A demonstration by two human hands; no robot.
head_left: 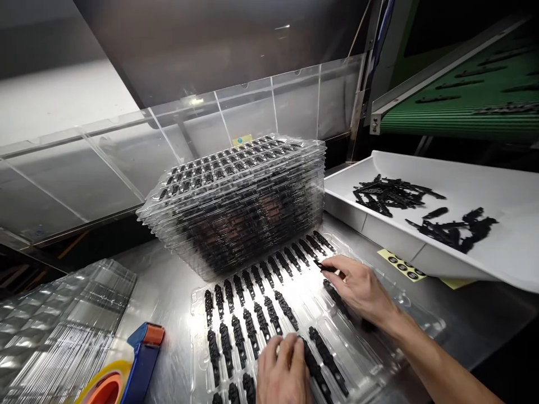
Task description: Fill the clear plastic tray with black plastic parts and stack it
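Note:
A clear plastic tray (421, 320) lies on the steel table in front of me, its slots holding rows of small black plastic parts (252, 280). My right hand (362, 289) rests over the tray's right side, its fingertips pinched on one black part (326, 268) at the back row. At the tray's near edge, my left hand (284, 373) lies with its fingers curled on a black part (314, 367). Behind the tray stands a tall stack of filled clear trays (240, 202).
A white chute (421, 247) at the right holds loose black parts (391, 193). A green conveyor (463, 112) runs above it. Empty clear trays (54, 325) are stacked at the left, beside a blue and orange tape dispenser (135, 365). A clear guard (105, 163) stands behind.

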